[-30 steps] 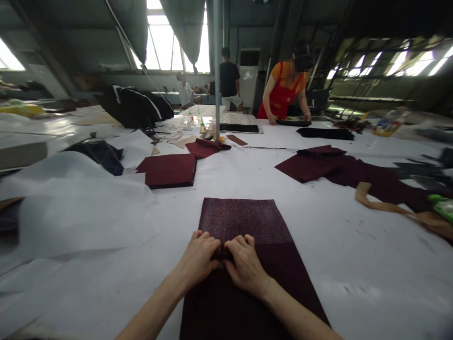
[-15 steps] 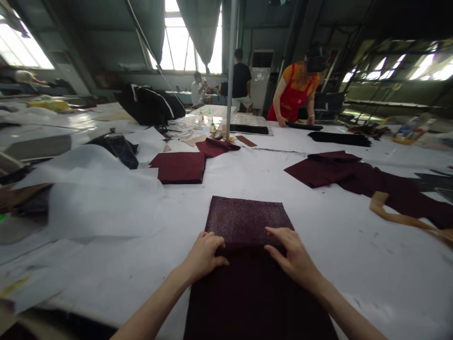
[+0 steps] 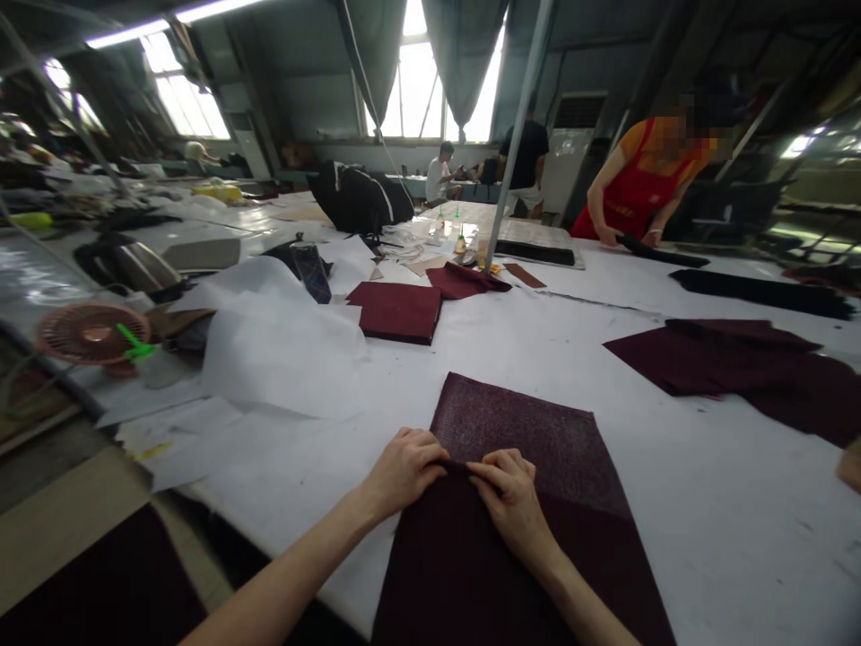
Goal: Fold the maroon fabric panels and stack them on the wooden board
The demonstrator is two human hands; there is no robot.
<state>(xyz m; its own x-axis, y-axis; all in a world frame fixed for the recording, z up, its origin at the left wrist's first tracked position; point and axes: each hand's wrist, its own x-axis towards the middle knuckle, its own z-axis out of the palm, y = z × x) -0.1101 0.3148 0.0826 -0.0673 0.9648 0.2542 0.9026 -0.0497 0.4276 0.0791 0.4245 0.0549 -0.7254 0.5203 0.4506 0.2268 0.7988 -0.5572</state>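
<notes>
A dark maroon fabric panel lies on the white table in front of me, with a speckled maroon layer showing at its far end. My left hand and my right hand sit side by side on the edge where the two layers meet. Both hands have their fingers curled and pinch that fabric edge.
A folded maroon stack and loose maroon pieces lie farther out. White paper sheets and a small pink fan are at the left. A person in a red apron works at the far side. A pole rises mid-table.
My right hand slid left along the fabric edge until it was beside my left hand. The camera view swung to the left, showing the table's left edge and the fan.
</notes>
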